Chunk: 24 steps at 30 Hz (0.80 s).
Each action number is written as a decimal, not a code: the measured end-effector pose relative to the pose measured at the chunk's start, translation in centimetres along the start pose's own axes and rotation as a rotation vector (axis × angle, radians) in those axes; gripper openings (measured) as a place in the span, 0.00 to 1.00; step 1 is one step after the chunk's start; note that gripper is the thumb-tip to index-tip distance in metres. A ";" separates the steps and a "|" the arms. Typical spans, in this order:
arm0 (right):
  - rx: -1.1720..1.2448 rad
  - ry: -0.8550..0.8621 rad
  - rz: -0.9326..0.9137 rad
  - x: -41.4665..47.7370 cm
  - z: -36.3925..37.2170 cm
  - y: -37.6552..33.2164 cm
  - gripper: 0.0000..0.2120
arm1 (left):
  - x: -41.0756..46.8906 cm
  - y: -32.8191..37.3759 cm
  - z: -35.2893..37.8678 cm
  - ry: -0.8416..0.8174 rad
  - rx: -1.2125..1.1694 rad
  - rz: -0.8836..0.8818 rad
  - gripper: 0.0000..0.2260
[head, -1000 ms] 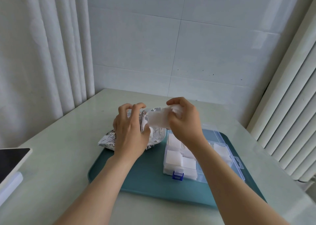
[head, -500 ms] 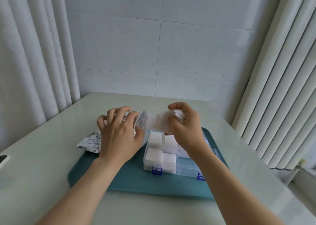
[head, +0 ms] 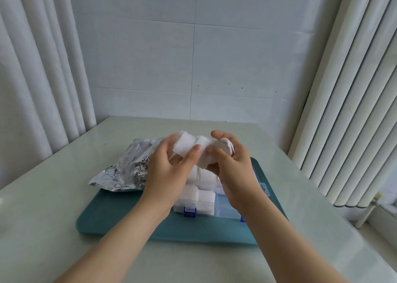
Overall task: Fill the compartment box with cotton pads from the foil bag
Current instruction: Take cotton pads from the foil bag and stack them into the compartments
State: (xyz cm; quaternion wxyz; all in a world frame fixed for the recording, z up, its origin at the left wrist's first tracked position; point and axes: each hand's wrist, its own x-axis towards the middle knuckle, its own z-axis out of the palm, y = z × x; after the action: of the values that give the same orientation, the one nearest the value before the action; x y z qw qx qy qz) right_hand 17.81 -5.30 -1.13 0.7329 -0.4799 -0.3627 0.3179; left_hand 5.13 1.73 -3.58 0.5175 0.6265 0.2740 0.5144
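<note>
Several sections on the left of the box (head: 227, 208) already look full; the near right one looks bare. My left hand (head: 169, 175) and right hand (head: 233, 171) together grip a bunch of cotton pads (head: 191, 148) above it, with the foil bag (head: 126, 169) lying just left.
</note>
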 end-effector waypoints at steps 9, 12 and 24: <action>-0.147 -0.102 0.009 -1.1 0.2 0.2 0.11 | -0.6 0.3 0.2 -0.116 -0.276 -0.213 0.10; -0.193 -0.118 0.027 -1.2 0.1 0.0 0.14 | -0.5 -0.1 -0.2 -0.096 -0.297 -0.222 0.10; -0.206 0.025 -0.062 0.9 -2.4 0.4 0.09 | 0.3 -0.6 -1.8 0.055 -0.033 -0.095 0.09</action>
State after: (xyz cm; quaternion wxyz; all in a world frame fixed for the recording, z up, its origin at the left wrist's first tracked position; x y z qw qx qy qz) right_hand 20.21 -5.57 -1.98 0.6938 -0.5451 -0.3988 0.2500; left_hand 3.61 2.82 -4.14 0.5439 0.5899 0.3091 0.5106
